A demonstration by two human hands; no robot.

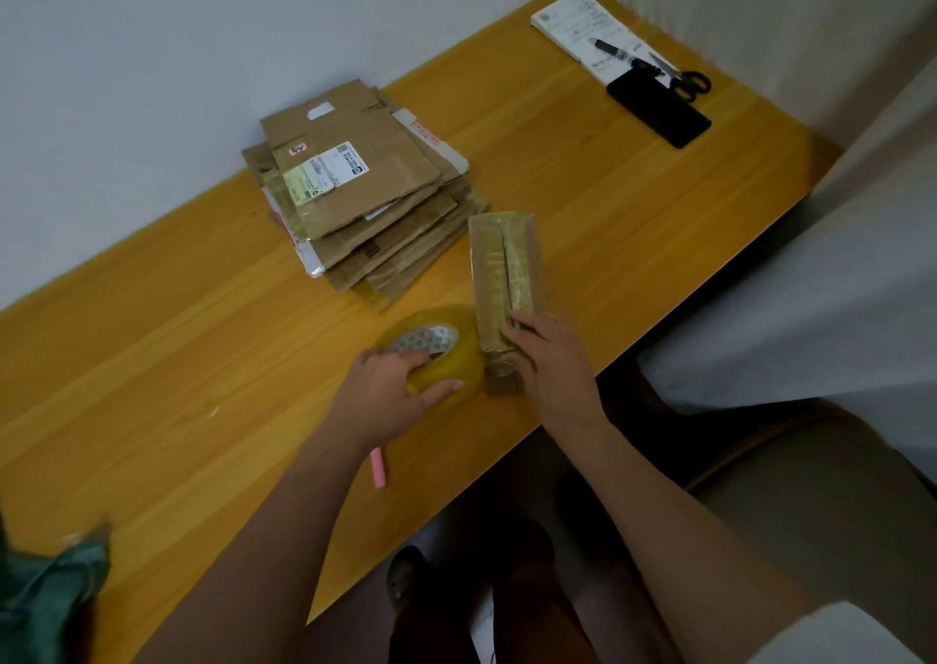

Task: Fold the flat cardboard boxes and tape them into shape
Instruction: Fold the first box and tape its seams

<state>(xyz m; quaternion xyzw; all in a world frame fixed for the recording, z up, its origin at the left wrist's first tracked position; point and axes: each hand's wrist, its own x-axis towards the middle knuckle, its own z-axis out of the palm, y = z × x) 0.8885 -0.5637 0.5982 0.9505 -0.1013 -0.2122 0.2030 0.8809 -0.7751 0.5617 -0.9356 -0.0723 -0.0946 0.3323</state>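
In the head view, the person's left hand point(393, 395) is gripping the tape roll point(436, 354), fingers curled over its rim and thumb reaching across the near side. The roll is sitting on the wooden table point(152, 384), touching the near left side of the small folded box point(507, 278). The right hand point(550, 359) is resting on the box's near end, fingers bent over its top and pressing it down; whether the thumb is clamping the far side cannot be told. The box's long axis is running away from the person, its centre seam already shiny with tape, so the roll is lying just left of the end being held, and the left hand is the nearer one to carry tape over it. Behind, the stack of flat boxes point(362, 192) is lying near the wall, well within reach. The top carton is carrying a shipping label point(327, 169) and a small red sticker, both too blurred to read.
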